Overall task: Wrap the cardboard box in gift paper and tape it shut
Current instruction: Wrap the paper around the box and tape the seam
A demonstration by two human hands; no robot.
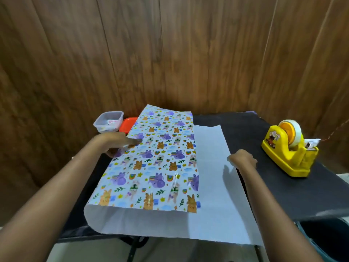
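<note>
Head view: I see the paper point(160, 157) spread on the table point(251, 133), its printed flap folded over from the left and the white underside bare to the right. The box is not in sight; I judge it lies beneath the flap, which bulges at the near end. The left hand point(120, 143) pinches the flap's left fold, fingers on top and thumb below. The right hand point(242, 158) curls its fingers round the white right edge, though blur hides the exact grip. To do this step well, I would draw both sides taut and square over the box before reaching for the dispenser point(289, 148), which stands well apart on the right.
</note>
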